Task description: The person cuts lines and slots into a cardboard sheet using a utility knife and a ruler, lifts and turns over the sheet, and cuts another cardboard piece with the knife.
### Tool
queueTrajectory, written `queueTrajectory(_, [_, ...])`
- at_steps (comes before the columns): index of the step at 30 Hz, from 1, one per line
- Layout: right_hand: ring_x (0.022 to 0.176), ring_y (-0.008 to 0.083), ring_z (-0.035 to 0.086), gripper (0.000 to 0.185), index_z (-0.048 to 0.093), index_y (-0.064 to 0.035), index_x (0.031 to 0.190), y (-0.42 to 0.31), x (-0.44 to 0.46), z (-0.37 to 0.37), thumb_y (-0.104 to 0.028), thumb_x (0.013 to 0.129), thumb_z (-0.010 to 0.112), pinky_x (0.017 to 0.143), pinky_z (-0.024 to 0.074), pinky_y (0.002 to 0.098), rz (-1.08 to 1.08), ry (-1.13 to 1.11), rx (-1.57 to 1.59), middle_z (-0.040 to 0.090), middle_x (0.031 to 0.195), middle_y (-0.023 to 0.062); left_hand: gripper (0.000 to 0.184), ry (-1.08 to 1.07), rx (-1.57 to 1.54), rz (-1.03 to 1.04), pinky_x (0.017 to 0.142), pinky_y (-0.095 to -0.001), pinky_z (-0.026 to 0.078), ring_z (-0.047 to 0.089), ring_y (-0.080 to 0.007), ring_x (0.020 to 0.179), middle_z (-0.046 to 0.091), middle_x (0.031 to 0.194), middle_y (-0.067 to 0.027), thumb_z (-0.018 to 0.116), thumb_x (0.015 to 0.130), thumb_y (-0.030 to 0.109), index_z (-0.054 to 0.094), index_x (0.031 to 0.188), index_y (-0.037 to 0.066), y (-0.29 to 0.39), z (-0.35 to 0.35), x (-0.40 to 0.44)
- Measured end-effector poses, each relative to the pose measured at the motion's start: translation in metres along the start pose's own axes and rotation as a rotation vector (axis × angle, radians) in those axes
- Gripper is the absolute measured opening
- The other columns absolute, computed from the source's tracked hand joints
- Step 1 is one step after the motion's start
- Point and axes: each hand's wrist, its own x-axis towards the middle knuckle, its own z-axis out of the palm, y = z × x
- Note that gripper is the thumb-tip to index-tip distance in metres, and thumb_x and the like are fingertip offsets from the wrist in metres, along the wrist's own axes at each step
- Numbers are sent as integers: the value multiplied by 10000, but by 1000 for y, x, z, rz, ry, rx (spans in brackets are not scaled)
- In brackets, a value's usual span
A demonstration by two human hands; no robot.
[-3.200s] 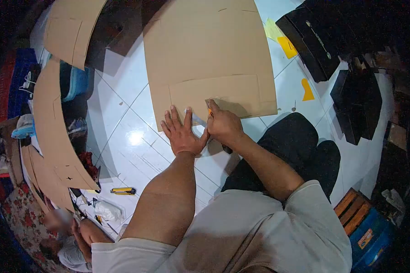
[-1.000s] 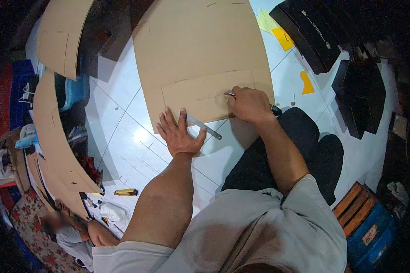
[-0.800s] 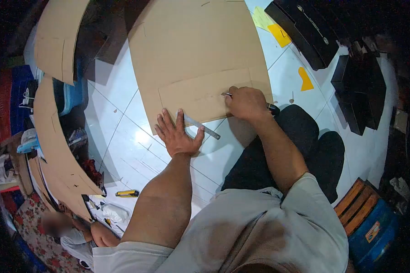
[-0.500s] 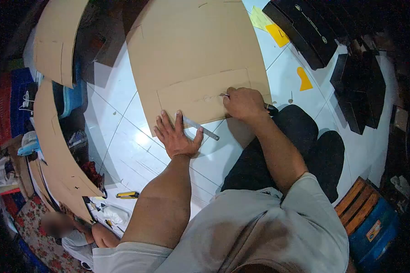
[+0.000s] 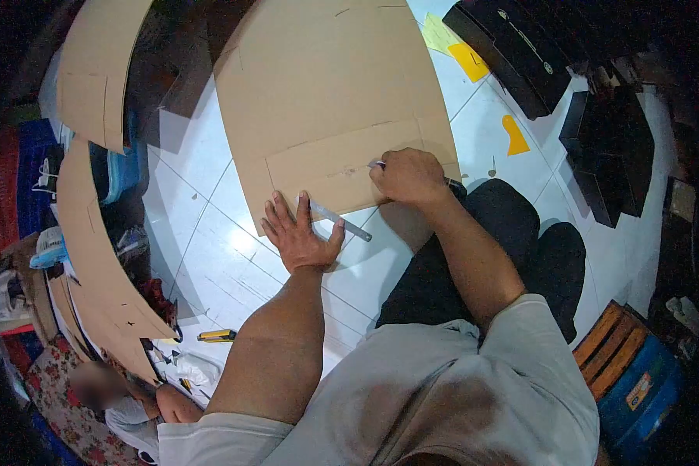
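A large sheet of brown cardboard [image 5: 326, 85] lies on the floor, with pencilled lines and a small scuffed mark near its closest edge. My left hand [image 5: 301, 234] is spread flat with fingers apart, fingertips on the cardboard. Beneath its thumb and index finger is a steel ruler [image 5: 348, 224], partly covered. My right hand [image 5: 413, 177] is closed round a slim tool [image 5: 377, 164] whose thin, shiny tip points left, just beside the scuffed mark. A dark end shows behind the fist; the rest of the tool is hidden, so its exact kind is unclear.
Black boxes [image 5: 512, 58] and yellow cut pieces [image 5: 515, 136] lie at the right. A yellow cutter knife [image 5: 217, 335] rests on the tiles at left. Curved cardboard sheets [image 5: 93, 248] stand along the left, near another person [image 5: 128, 408]. A blue crate-like object [image 5: 637, 396] is lower right.
My right hand has shifted slightly left and the tool's tip shows at a slightly different angle. My left hand stays in place. The view has moved a little.
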Motion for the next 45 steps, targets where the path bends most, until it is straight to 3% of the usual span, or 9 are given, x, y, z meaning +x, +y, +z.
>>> queueTrajectory(3, [1043,384,742,500,777,-25,1108,1,0,3,-447,964,550,943,570,537,4,13,9,766,1093,226,997,19,30,11,1274,-656,25,74,-480,1598,133,1730,-256,715,814,675,401,1611,164,1,-1,0])
queueTrajectory(8, [1037,385,743,486,781,-39,1082,-6,1,8,-451,955,557,937,571,536,-39,12,10,766,1065,226,1002,25,20,13,1274,-654,21,66,-477,1602,127,1734,-252,702,816,694,401,1611,164,2,0,0])
queueTrajectory(19, [993,380,724,266,719,-79,1079,-22,18,38,-247,873,708,866,580,520,-312,244,204,729,1041,171,999,36,20,25,1269,-661,28,73,-470,1604,122,1737,-246,694,826,705,398,1611,163,0,0,-1])
queueTrajectory(22, [977,372,709,264,737,-84,1049,-23,24,42,-242,838,719,867,565,489,-279,248,249,700,1029,142,986,-39,46,-20,1291,-620,-19,8,-442,1617,66,1751,-220,656,832,721,377,1629,212,2,-3,0])
queueTrajectory(31, [935,412,709,334,735,-28,1016,-16,30,46,-318,851,730,839,569,505,-310,314,420,734,973,194,977,-29,40,-24,1291,-616,-16,33,-452,1612,99,1740,-233,658,837,711,389,1622,195,5,-4,0])
queueTrajectory(35, [895,425,708,341,743,-36,990,-15,32,42,-350,857,734,821,569,505,-288,227,423,733,927,216,987,21,24,2,1280,-636,10,61,-467,1604,124,1733,-246,695,815,691,410,1606,173,1,0,0])
queueTrajectory(38, [883,429,707,341,747,-48,976,-12,34,45,-360,836,739,812,565,505,-317,316,451,734,937,230,999,51,20,17,1270,-656,35,93,-482,1596,143,1729,-258,726,799,679,427,1593,151,2,0,-1])
queueTrajectory(43, [863,423,710,348,742,-42,966,-12,35,41,-345,793,746,805,562,506,-280,196,463,736,909,220,989,65,-7,25,1270,-656,36,88,-479,1598,138,1730,-254,716,814,682,425,1596,149,0,2,0])
queueTrajectory(45, [877,424,708,355,737,-28,965,-13,35,44,-335,786,746,808,561,500,-306,210,446,731,920,223,973,1,7,-4,1290,-619,-11,21,-450,1614,85,1746,-232,661,833,707,397,1620,198,1,-1,0])
